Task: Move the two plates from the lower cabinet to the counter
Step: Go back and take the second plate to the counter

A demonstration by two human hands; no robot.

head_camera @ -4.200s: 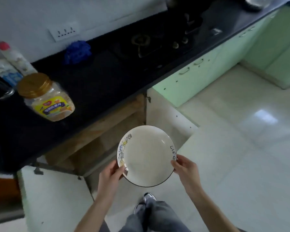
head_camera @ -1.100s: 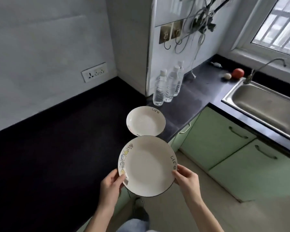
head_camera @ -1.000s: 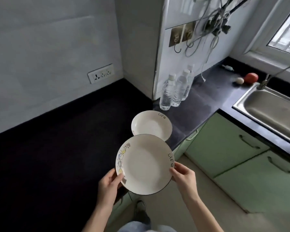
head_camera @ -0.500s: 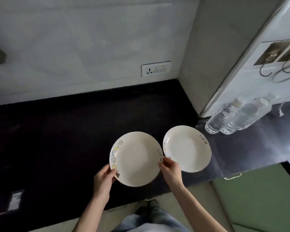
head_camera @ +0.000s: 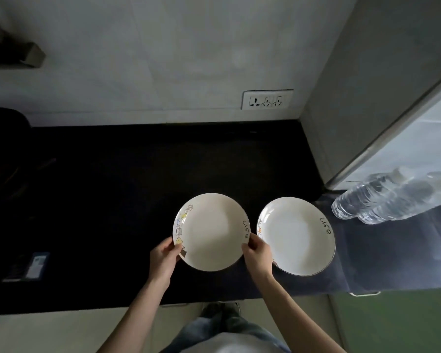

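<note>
Two white plates with "Life" lettering and small drawings on the rim are over the black counter point(head_camera: 112, 200). The left plate point(head_camera: 211, 231) is held at both sides: my left hand point(head_camera: 164, 258) grips its left rim and my right hand point(head_camera: 257, 256) grips its right rim. I cannot tell whether this plate touches the counter. The right plate point(head_camera: 297, 236) lies flat on the counter just beside it, partly behind my right hand, with no hand on it.
Several clear water bottles point(head_camera: 392, 197) stand at the right by a grey wall corner point(head_camera: 341, 123). A wall socket point(head_camera: 266, 99) sits above the counter's back edge. A dark object point(head_camera: 5, 149) and a small packet point(head_camera: 27, 266) are at the far left. Green cabinet fronts point(head_camera: 392, 324) are below right.
The view has swung left from the sink side. The held plate has moved from in front of the resting plate to its left, lower over the counter. Both hands keep their grip.
</note>
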